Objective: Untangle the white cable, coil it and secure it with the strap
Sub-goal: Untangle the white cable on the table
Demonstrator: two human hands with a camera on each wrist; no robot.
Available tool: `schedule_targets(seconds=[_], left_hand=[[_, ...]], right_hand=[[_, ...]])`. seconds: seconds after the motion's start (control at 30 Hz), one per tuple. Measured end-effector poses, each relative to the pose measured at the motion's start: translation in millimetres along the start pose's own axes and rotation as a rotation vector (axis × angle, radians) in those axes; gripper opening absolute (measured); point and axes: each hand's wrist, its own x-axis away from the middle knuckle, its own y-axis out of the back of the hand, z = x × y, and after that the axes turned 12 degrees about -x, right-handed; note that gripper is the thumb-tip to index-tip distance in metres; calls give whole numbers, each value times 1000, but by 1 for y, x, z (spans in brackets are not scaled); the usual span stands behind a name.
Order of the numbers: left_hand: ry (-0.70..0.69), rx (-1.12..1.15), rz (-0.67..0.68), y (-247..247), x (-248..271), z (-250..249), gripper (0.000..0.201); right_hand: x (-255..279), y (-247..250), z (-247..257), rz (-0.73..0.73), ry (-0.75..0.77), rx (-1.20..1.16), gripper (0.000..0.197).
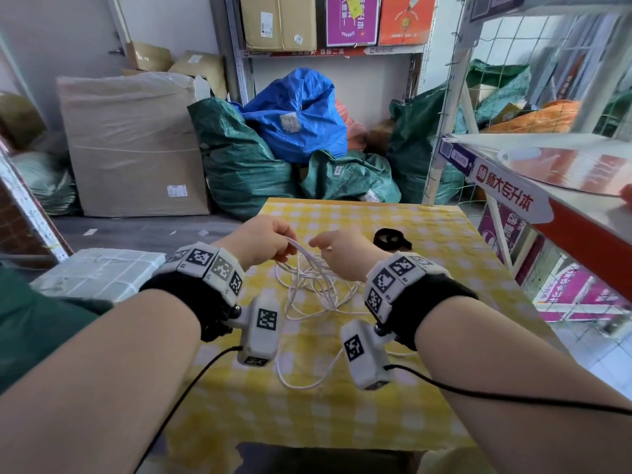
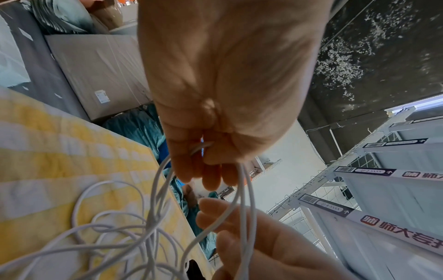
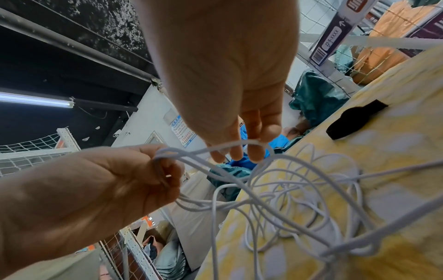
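My left hand [image 1: 263, 241] pinches several strands of the cable [image 1: 318, 285] above the checked cloth [image 1: 342, 405]; most of it lies tangled below. My right hand [image 1: 338, 249] has its fingers [image 3: 236, 151] hooked lightly under one strand, not clamped. I judge I should draw that strand out slowly, keeping it slack so no knot tightens. The strap [image 1: 391, 239] waits just beyond.

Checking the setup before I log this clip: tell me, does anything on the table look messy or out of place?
Only the white cable: it lies in a loose tangle of crossing loops on the yellow checked cloth, while the left hand and right hand hold strands above it. The black strap lies apart, unused.
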Motion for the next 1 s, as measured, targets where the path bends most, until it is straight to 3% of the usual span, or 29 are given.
schedule_targets(seconds=[0.13, 0.23, 0.47, 0.67, 0.77, 0.87, 1.0], left_hand=[[-30, 33, 25, -1, 5, -6, 30], [-62, 63, 54, -2, 8, -10, 12], [-99, -55, 35, -2, 8, -7, 13], [-100, -261, -13, -4, 2, -1, 20], [-82, -372, -69, 0, -1, 6, 30], [-36, -507, -129, 7, -3, 13, 29], [69, -812, -40, 13, -6, 19, 30]], right_hand=[[-3, -5, 4, 78, 54, 30, 53], [-4, -13, 8, 102, 126, 136, 45], [2, -13, 3, 102, 130, 213, 19], [8, 1, -6, 173, 62, 237, 27], [13, 13, -17, 101, 37, 292, 23], [17, 24, -32, -19, -26, 341, 16], [20, 33, -54, -212, -150, 276, 18]])
